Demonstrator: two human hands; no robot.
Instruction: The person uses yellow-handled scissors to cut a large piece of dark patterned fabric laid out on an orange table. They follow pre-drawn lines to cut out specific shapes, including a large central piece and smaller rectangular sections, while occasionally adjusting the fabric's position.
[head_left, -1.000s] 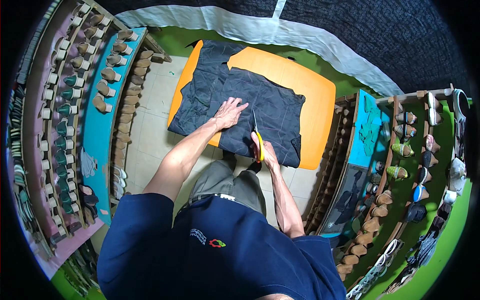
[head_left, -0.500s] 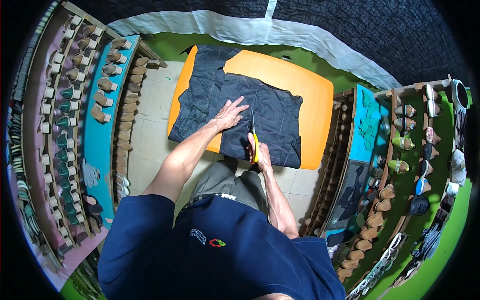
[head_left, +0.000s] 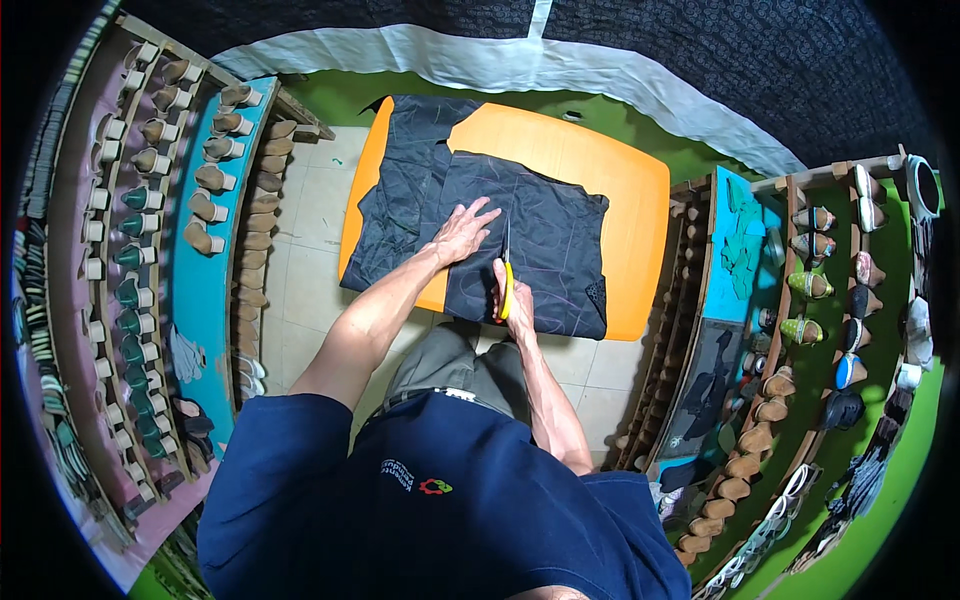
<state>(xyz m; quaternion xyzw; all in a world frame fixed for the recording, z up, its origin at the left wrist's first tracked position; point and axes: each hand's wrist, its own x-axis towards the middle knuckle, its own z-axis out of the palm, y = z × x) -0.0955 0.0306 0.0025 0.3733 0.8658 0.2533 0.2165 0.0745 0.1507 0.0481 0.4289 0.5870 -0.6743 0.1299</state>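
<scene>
R fingers [head_left: 522, 298] wrapped rnd scissors [head_left: 508, 290], long axis pointing fwd, L fingers [head_left: 484, 218] splayed on blk cloth [head_left: 550, 230]

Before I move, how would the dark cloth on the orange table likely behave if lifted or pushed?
The dark cloth will probably flop, being creased and overhanging the near edge of the orange table. Pushing may bunch it, as wrinkles show beside the left hand.

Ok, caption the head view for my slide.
Left hand spread on dark fabric over an orange table; right hand holding yellow-handled scissors.
</scene>
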